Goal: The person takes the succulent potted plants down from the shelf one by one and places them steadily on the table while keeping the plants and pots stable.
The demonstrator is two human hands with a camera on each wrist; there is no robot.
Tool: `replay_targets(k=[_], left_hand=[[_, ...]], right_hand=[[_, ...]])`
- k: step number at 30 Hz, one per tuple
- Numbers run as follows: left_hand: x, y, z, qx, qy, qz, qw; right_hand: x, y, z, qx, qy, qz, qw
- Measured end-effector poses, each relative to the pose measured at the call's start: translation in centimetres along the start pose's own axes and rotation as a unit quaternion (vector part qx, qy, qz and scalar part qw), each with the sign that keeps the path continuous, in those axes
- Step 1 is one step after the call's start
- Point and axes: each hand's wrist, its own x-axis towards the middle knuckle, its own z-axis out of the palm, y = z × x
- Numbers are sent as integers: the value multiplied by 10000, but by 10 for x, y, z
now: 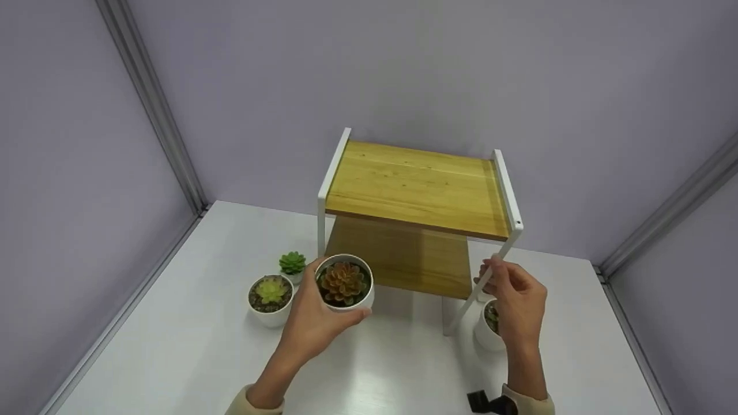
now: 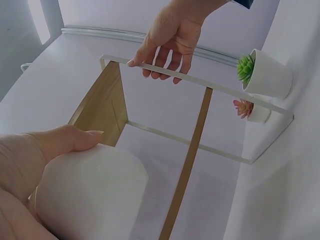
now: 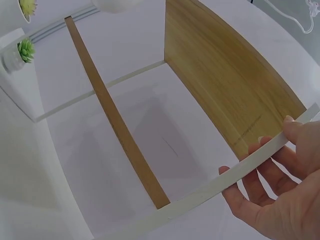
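In the head view my left hand [image 1: 314, 323] grips a white pot holding an orange-brown succulent [image 1: 344, 282], in front of the shelf's left side. The pot's white side [image 2: 95, 192] fills the lower left wrist view. A two-tier wooden shelf [image 1: 418, 184] with white side frames stands on the table. My right hand [image 1: 516, 297] pinches the front upright of its right frame [image 3: 240, 170], thumb on one side and fingers on the other. Partly behind that hand sits another white potted succulent [image 1: 490, 325].
Left of the shelf are a yellow-green potted succulent [image 1: 271, 297] and a smaller green one [image 1: 293, 263]. A small pinkish succulent [image 2: 243, 108] shows beyond the frame in the left wrist view. Pale walls [image 1: 277, 86] enclose the white table [image 1: 190, 323] at back and sides.
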Motion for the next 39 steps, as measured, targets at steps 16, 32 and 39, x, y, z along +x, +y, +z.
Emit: replay_targets(k=[16, 32, 39], left_hand=[[-6, -7, -19, 66, -28, -155, 9999], [-8, -11, -40, 274, 118, -265, 9992], [-9, -17, -49, 434, 130, -378, 9983]], right_hand=[[4, 3, -9, -196, -99, 353, 9991], [4, 4, -14, -342, -195, 40, 9992], [2, 4, -14, -331, -168, 92, 9993]])
